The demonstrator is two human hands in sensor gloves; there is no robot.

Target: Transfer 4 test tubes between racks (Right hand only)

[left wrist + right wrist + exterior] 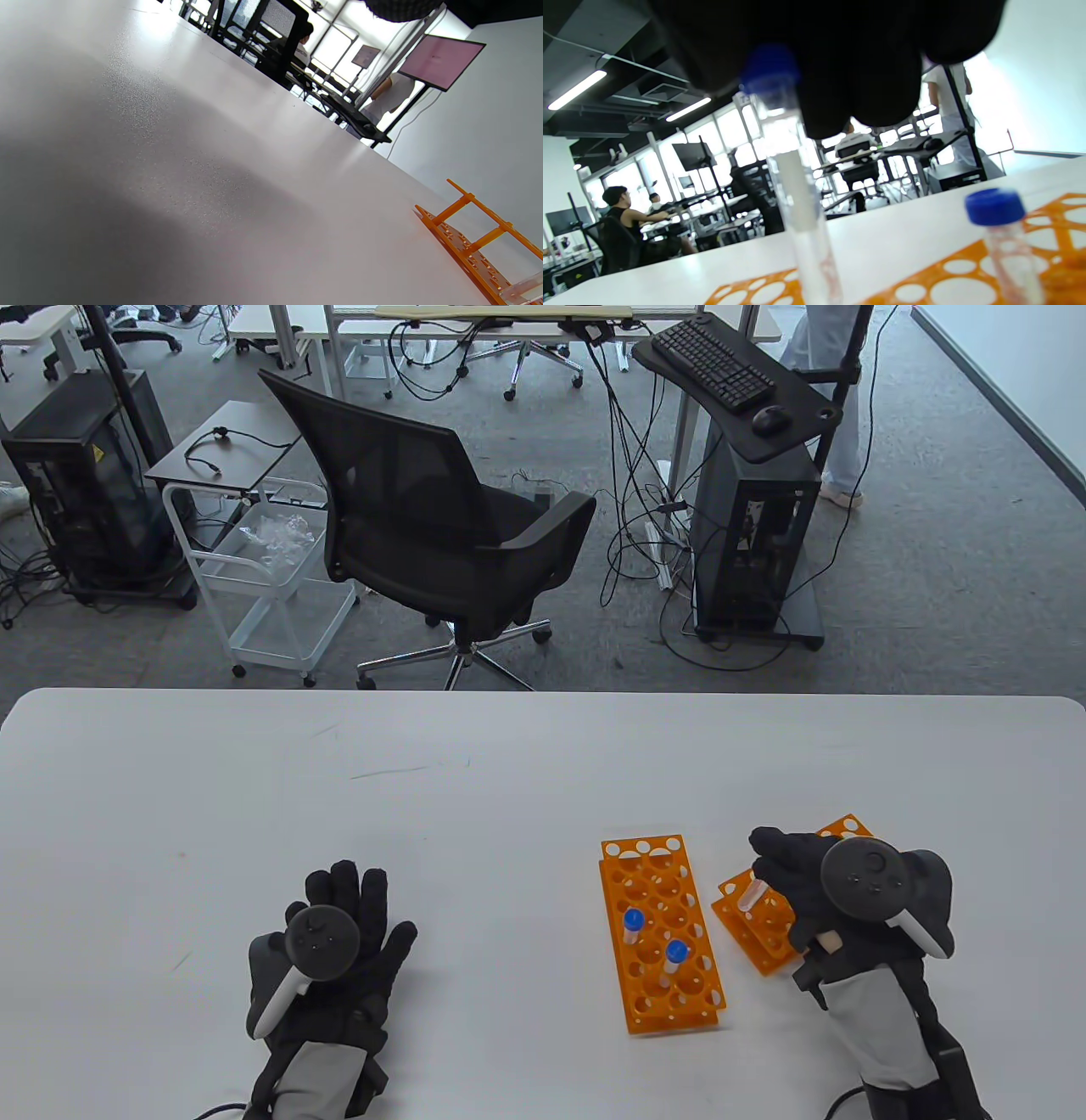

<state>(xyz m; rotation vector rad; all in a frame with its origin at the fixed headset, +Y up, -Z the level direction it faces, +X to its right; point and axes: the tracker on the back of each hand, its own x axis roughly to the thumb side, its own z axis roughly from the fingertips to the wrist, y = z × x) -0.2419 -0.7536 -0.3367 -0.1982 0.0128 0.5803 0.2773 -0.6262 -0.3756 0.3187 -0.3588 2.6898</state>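
Observation:
My right hand [768, 872] pinches a clear test tube [752, 896] by its top, over the right orange rack [751, 929], which the hand partly hides. In the right wrist view my fingers [840, 76] hold the tube's blue cap [771, 67]; its body [804, 220] hangs down past the frame's bottom edge, so I cannot tell if its tip sits in a hole. Another blue-capped tube [999, 220] stands in that rack [967, 271]. The left orange rack [657, 984] holds two blue-capped tubes [633, 925] [674, 957]. My left hand [339, 933] rests flat on the table, fingers spread, empty.
The white table [475, 831] stretches wide to the left and back. The left wrist view shows bare tabletop and an end of an orange rack [471, 250] at lower right. A black office chair [424, 517] stands beyond the far edge.

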